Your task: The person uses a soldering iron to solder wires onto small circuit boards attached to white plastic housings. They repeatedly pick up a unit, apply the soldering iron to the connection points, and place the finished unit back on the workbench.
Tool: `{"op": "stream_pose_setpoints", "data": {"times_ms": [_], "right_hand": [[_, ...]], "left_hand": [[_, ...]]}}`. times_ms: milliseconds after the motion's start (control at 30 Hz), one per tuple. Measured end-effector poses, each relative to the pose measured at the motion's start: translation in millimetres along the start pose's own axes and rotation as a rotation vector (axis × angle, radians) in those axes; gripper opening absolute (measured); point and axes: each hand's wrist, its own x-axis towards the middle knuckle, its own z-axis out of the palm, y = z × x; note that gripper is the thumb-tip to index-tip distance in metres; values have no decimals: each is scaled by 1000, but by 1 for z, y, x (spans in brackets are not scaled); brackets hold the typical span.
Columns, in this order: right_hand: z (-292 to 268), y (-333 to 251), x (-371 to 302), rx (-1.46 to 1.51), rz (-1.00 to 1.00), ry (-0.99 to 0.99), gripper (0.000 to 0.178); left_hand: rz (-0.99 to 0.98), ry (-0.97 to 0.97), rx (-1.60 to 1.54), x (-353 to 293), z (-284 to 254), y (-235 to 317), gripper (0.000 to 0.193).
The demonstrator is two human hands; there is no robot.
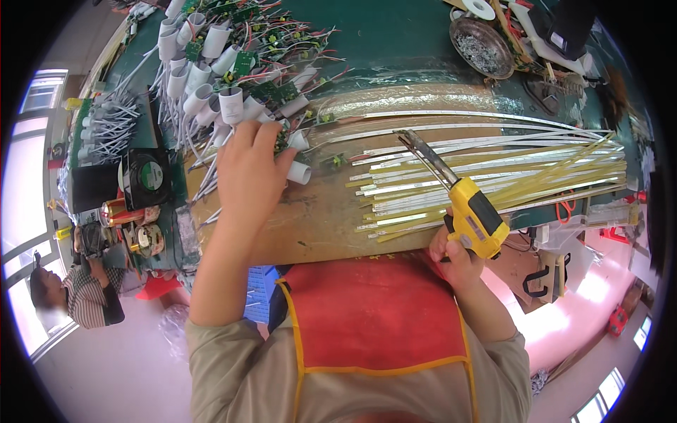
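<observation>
My left hand (248, 166) reaches over the near edge of a pile of white plastic tubes (230, 106) with wires and small green circuit boards (244, 63). Its thumb stands apart from the bent fingers, with parts of the pile between them; the fingertips are partly hidden, and no firm hold shows. My right hand (455, 255) is closed round the handle of a yellow and black soldering gun (478, 217). The gun's long metal tip (427, 156) points up and left, over several thin white and yellow strips (486, 169) lying on a brown board (303, 225).
A round metal dish (482, 48) of scraps sits at the far right. At left are a black tape measure (147, 176) and a bundle of white wires (113, 123). Orange-handled scissors (565, 208) lie right of the strips. Another person (77, 292) is at lower left.
</observation>
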Motion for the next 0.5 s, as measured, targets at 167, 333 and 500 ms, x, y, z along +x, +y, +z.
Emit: {"op": "stream_pose_setpoints", "data": {"times_ms": [167,333,500], "right_hand": [[2,-2,0,6,10,10,59],[1,-2,0,33,14,7,59],[2,-1,-1,52,17,29,60]], "left_hand": [[47,-17,84,1,4,-13,29],[0,31,26,0,3,-9,21],[152,447,-151,-7,-8,-16,23]]}}
